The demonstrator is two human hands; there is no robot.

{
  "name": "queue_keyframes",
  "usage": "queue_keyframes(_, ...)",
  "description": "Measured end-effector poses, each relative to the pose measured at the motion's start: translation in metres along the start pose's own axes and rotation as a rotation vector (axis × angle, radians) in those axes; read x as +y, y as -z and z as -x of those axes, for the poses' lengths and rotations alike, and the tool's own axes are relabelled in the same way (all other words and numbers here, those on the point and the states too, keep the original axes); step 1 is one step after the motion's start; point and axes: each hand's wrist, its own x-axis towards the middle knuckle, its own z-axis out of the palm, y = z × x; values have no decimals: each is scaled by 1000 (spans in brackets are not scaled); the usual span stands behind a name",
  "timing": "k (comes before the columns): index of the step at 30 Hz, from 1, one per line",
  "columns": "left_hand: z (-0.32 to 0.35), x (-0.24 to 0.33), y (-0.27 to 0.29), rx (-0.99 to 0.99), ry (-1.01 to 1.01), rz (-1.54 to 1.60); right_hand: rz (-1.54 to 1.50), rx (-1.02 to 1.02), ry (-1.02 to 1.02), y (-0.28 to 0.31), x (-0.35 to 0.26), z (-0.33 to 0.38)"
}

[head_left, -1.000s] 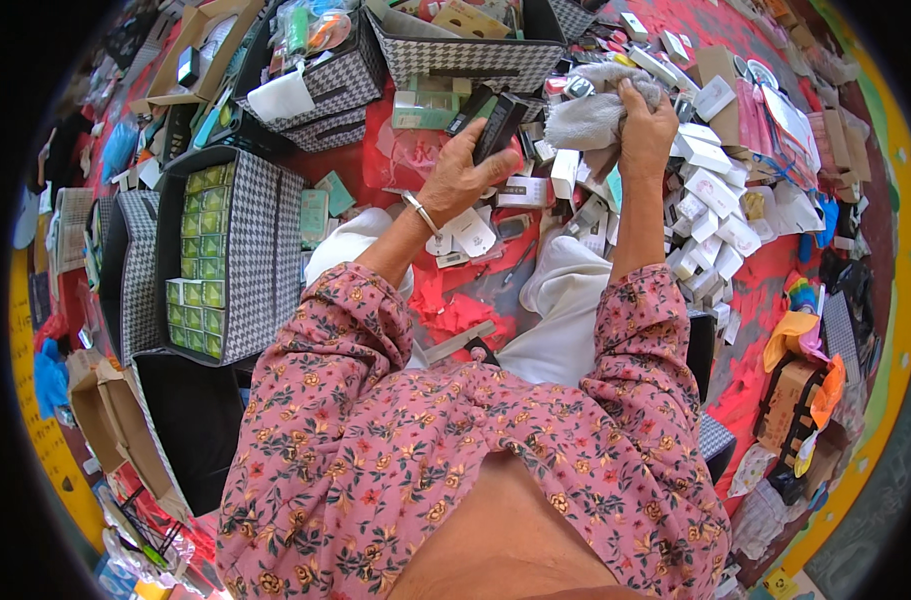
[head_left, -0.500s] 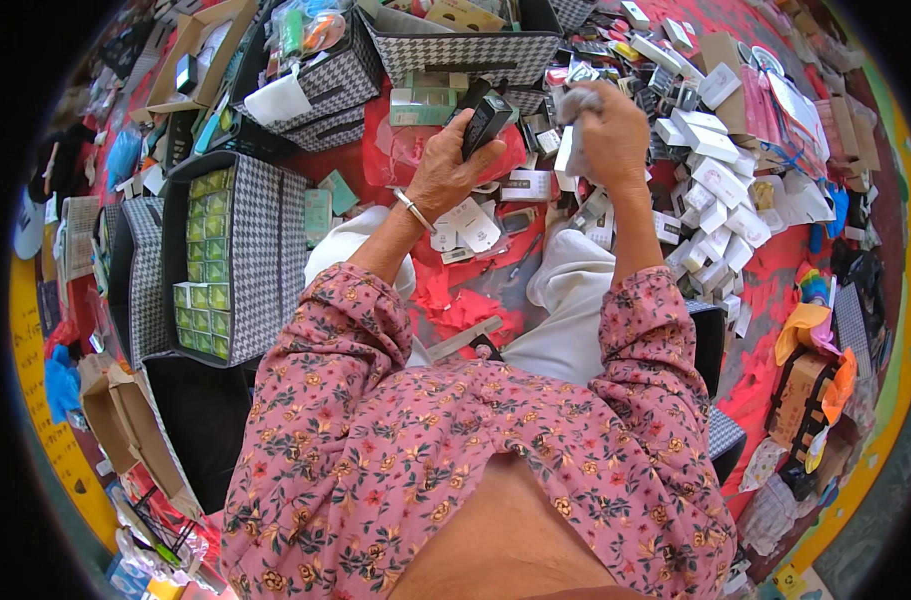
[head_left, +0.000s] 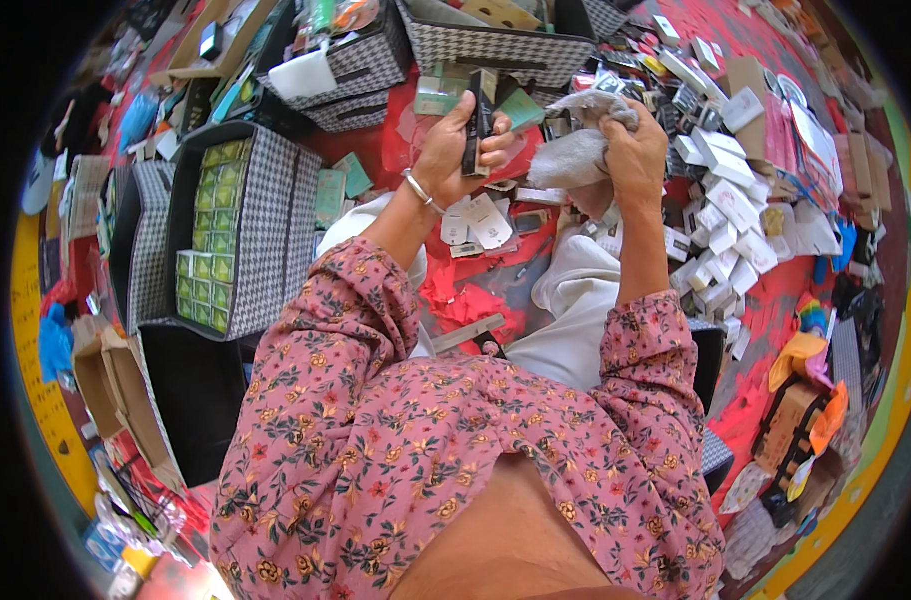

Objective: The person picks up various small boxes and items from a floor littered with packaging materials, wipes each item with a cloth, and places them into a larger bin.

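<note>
My left hand [head_left: 445, 158], with a bangle at its wrist, is closed round a slim black box [head_left: 478, 125] held nearly upright. To its right, my right hand [head_left: 637, 158] grips a crumpled grey cloth [head_left: 571, 160] by one end. The cloth hangs partly spread toward the left hand, apart from the box. Beneath the hands lie white tags [head_left: 488, 222] and torn red plastic [head_left: 475, 310], between my white-trousered knees. A pale green box [head_left: 437, 96] lies just behind the left hand.
A heap of small white boxes [head_left: 720, 235] spreads at the right. Houndstooth storage bins [head_left: 270, 215] stand at the left, one filled with green packs [head_left: 215, 225]; another bin [head_left: 505, 45] stands at the far side. An opened cardboard box [head_left: 115, 390] sits at the lower left.
The black box has turned from a slant to nearly upright in my left hand. The grey cloth, bunched up before, now hangs more spread out from my right hand.
</note>
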Motion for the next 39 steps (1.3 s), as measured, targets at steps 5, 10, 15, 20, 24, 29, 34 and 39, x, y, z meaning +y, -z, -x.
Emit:
queue_keyframes(5, -1, -8, 3, 112, -129, -37, 124, 15, 130, -20, -20, 2)
queue_keyframes(10, -5, -21, 1, 272, -126, -199, 351, -13, 477, -59, -23, 1)
queue_keyframes(15, -8, -4, 21, 53, -143, -39, 392, -339, 442, -72, -32, 28)
queue_keyframes(20, -8, 11, 43, 260, -299, -188, 261, -672, 445, -56, -35, 50)
queue_keyframes(24, -6, 10, 36, 240, -258, -75, 114, -728, 162, -38, -44, 41)
queue_keyframes(29, 1, -6, -8, 410, -73, -186, 291, -275, 538, -58, -39, 29)
queue_keyframes(34, 1, -20, 0, 306, -116, -469, 517, -36, 449, -67, -30, 17)
queue_keyframes(39, -2, -16, 11, 256, 68, -338, 505, 152, 204, -41, -8, -14)
